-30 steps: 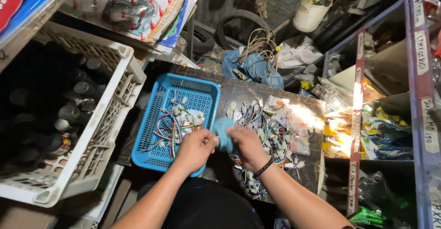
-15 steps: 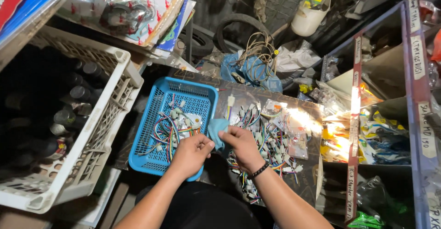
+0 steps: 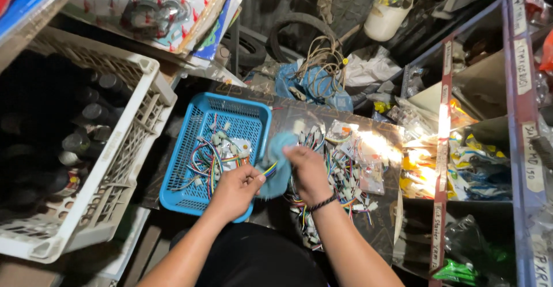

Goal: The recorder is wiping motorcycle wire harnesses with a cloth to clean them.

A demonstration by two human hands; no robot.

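My left hand (image 3: 235, 189) pinches a small bundle of coloured wires (image 3: 268, 170) over the near right corner of a blue plastic basket (image 3: 185, 196). My right hand (image 3: 308, 172) grips a light blue cloth (image 3: 276, 159) that wraps around the same wires. A dark band sits on my right wrist. The basket holds more coloured wire harnesses (image 3: 214, 155) with white connectors. A larger pile of wires and connectors (image 3: 341, 160) lies on the dark tray to the right of my hands.
A white crate (image 3: 124, 154) of dark bottles stands at the left. Shelves (image 3: 444, 120) with packets fill the right side. A tyre (image 3: 299, 25), a coil of cable (image 3: 322, 62) and a white jug (image 3: 387, 10) lie beyond the tray.
Both hands have stayed together on the cloth and wires, shifting a little. The cloth now covers more of the wire bundle between them.
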